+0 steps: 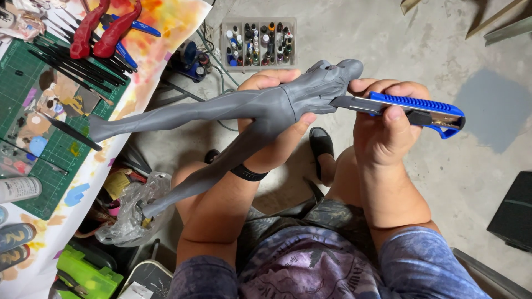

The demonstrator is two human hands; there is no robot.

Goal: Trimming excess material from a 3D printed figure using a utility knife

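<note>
— Where's the figure, and which way does it run?

— From my feed, the grey figure (266, 108) sits mid-frame over the lap. Its long axis runs from about two o'clock down to eight: torso at the upper right, the two legs stretching left and lower left, one foot reaching the plastic bag (130, 213). My left hand (274, 130) is wrapped around its hips, fingers closed on it, with a black wristband (248, 174) below. My right hand (388, 130) is fisted around the blue utility knife (413, 109), at three o'clock from the figure; the blade tip meets the torso.

— Any containers?

— The crumpled bag at seven o'clock holds scraps I can't make out. Farther off, at twelve o'clock on the concrete floor (388, 39), a clear tray (258, 43) is packed with small paint bottles standing upright.

— And around that?

— At nine to eleven o'clock, a green cutting mat (25, 83) with black brushes (72, 63) and two red limb pieces (102, 27). A dark box (512, 213) sits at four o'clock. Nothing blocks the knife.
</note>
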